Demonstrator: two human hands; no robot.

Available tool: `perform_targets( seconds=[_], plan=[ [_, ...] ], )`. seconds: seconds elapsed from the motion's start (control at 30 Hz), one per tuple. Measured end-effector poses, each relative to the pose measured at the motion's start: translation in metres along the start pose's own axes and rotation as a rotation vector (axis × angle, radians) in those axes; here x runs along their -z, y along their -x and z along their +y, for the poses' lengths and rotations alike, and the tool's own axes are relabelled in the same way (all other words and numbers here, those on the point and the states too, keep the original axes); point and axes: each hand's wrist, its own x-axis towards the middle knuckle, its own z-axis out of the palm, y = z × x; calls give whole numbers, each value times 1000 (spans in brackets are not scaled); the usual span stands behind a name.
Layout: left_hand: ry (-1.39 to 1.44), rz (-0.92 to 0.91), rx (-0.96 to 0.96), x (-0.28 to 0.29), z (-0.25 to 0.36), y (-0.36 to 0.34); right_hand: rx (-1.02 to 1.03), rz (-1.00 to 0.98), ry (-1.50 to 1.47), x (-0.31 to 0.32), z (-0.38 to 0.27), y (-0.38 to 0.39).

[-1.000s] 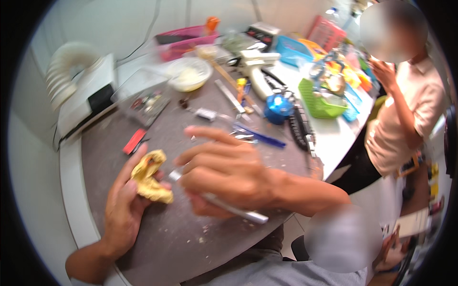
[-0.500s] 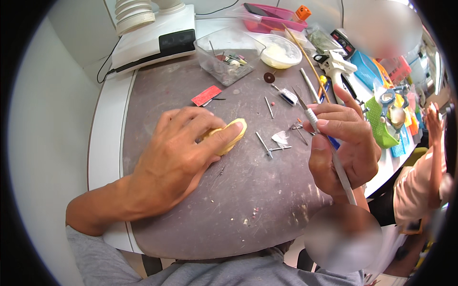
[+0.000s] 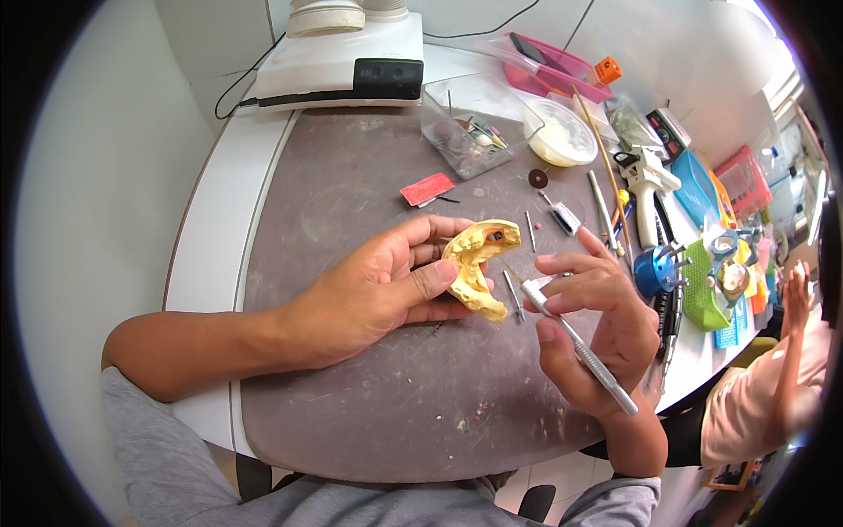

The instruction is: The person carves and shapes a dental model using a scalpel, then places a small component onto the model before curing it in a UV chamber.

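Observation:
My left hand (image 3: 360, 277) holds a yellow plaster dental cast (image 3: 465, 250), gripping the outer curve of its arch between thumb and fingers. The arch's hollow side faces right, and a small dark opening shows near its far end. Opposite it, my right hand (image 3: 606, 325) grips a slim metal craft knife (image 3: 606, 379) like a pen. Its thin tip points toward the inside of the cast; whether it touches is too fine to tell. Below both hands lies the brown worktop (image 3: 378, 422).
Beyond the hands lie a red card (image 3: 428, 189), a brown disc (image 3: 538, 178) and loose burs. Farther back stand a clear plastic box (image 3: 439, 145), a white bowl (image 3: 571, 158) and a white machine (image 3: 307, 70). A blue pinned holder (image 3: 656, 270) is at right, with another person (image 3: 773, 378) beyond.
My left hand has turned the cast so its arch shape shows and brought it rightward. The knife has come down and left, close to the cast. The view has shifted too.

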Motion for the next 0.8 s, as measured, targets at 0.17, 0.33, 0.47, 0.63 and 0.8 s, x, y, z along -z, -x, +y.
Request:
perform_targets(
  seconds=[0.17,0.33,0.47,0.63,0.8],
  plan=[
    [9,-21,-26,0,-3,-1,-98,-35,-33,-4,1,1],
    [5,-19,-20,-2,-1,0,-138,-43,-30,-6,3,2],
    [3,-16,-27,-2,0,0,-168,-59,-75,-9,3,1],
    [-29,-7,-10,-2,0,0,-101,-111,-76,-7,10,3],
    [-53,-13,1,-3,2,2,-81,-119,-138,-8,10,1]
  ],
)
